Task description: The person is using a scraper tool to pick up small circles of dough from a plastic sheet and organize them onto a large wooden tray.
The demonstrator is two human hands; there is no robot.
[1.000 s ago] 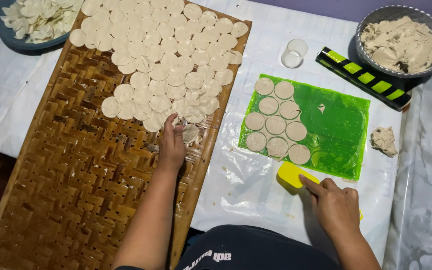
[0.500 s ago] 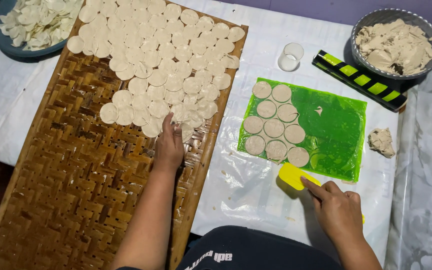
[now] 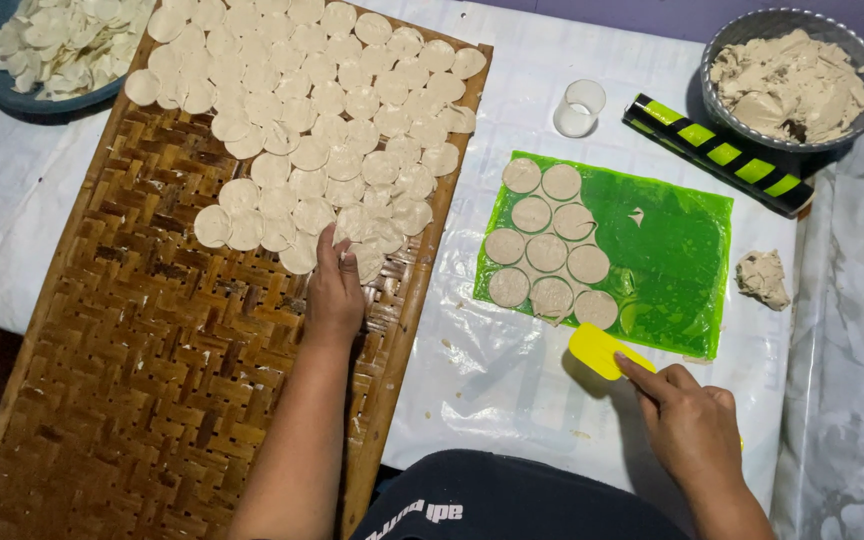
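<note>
Dough rounds (image 3: 322, 100) already fill the woven tray's (image 3: 152, 380) far half, nine wait on the green sheet (image 3: 662, 250); left hand (image 3: 335, 290) presses flat there, right hand (image 3: 692, 430) grips the yellow scraper (image 3: 600, 350).

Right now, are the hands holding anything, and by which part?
The right hand grips the yellow scraper by its rear end. The left hand holds nothing; it presses on dough discs.

Even overhead light, soft shadows, sharp focus, glare on green sheet (image 3: 652, 250).
</note>
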